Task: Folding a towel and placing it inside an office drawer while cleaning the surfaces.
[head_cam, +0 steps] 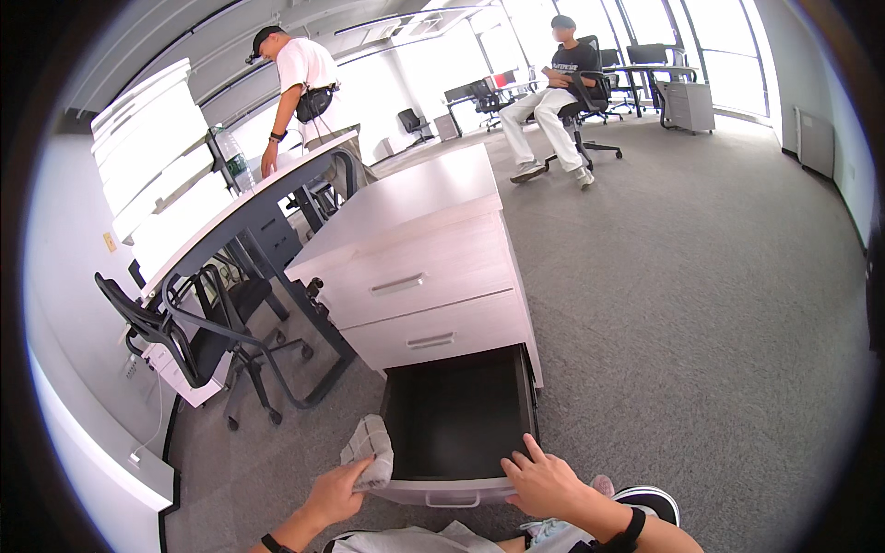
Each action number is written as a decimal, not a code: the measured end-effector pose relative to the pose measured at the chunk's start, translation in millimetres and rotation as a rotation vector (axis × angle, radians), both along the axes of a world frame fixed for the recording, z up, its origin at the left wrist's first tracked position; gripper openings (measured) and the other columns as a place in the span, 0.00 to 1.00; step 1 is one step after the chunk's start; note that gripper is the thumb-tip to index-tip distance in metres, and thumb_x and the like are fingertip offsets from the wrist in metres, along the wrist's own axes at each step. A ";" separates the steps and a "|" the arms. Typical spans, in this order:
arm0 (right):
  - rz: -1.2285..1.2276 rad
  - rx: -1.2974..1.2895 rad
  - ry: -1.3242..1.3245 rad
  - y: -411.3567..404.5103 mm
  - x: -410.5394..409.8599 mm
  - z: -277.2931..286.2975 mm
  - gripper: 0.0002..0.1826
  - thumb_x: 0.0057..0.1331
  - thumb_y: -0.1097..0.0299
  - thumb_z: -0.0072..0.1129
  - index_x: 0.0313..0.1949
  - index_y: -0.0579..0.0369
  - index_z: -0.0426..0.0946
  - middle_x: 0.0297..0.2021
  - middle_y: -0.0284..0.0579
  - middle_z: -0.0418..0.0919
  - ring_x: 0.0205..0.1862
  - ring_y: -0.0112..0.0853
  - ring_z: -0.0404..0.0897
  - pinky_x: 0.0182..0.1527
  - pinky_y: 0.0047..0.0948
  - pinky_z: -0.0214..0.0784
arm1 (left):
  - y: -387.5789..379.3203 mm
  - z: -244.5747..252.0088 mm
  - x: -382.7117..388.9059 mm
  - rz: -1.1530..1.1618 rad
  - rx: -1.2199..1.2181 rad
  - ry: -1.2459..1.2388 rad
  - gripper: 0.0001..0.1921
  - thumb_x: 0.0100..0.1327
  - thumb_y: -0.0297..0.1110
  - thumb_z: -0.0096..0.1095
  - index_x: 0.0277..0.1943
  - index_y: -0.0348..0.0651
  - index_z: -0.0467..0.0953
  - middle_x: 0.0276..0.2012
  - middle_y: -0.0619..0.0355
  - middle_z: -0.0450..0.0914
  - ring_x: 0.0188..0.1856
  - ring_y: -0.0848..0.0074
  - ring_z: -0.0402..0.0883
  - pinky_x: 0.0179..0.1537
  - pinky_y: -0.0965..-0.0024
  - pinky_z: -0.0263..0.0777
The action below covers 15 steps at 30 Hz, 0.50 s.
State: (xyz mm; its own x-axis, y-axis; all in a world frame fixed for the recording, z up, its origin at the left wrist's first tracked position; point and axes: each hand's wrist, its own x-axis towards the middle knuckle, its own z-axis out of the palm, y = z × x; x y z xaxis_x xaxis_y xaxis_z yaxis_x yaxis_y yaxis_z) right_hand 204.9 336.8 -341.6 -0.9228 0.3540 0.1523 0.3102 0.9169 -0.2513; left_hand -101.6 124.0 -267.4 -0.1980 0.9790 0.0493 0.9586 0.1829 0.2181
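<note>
Before me stands a pale wood-grain drawer pedestal (429, 266) with its bottom drawer (453, 422) pulled out. The drawer's dark inside is bare. My left hand (337, 492) grips a folded light checked cloth (370, 453) at the drawer's front left corner. The cloth lies over the left side edge there. My right hand (543, 477) rests at the front right corner, fingers spread on the rim, with nothing in it. Between my hands is the drawer's front handle (453, 499). The two upper drawers are closed.
A desk (228, 214) with stacked white boards (155, 152) and a plastic bottle (235, 159) stands at left, with a black mesh chair (200, 332) below. One person (304, 83) leans at the desk; another (563, 90) sits farther back. Grey carpet (691, 311) spreads right.
</note>
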 end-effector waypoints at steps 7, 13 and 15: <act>0.032 -0.013 0.005 0.6 -1.6 0.1 0.37 0.57 0.52 0.69 0.60 0.62 0.70 0.54 0.57 0.76 0.68 0.62 0.63 0.57 0.44 0.72 | 13.4 9.3 -32.5 0.395 0.403 -0.180 0.20 0.56 0.27 0.61 0.53 0.34 0.75 0.45 0.36 0.82 0.50 0.45 0.80 0.50 0.53 0.74; 0.010 0.003 0.004 0.7 0.8 -0.7 0.39 0.57 0.52 0.68 0.62 0.64 0.68 0.56 0.59 0.75 0.68 0.62 0.63 0.58 0.44 0.72 | 15.8 34.8 26.1 -0.092 0.119 -0.029 0.22 0.50 0.26 0.65 0.52 0.37 0.77 0.50 0.46 0.82 0.49 0.51 0.82 0.47 0.58 0.76; -0.009 0.010 0.002 0.9 1.6 -0.7 0.40 0.57 0.52 0.68 0.62 0.65 0.67 0.57 0.61 0.74 0.68 0.62 0.62 0.59 0.44 0.71 | 17.2 28.9 47.5 -0.394 -0.072 0.118 0.23 0.50 0.28 0.70 0.52 0.45 0.77 0.52 0.54 0.82 0.52 0.61 0.82 0.54 0.60 0.74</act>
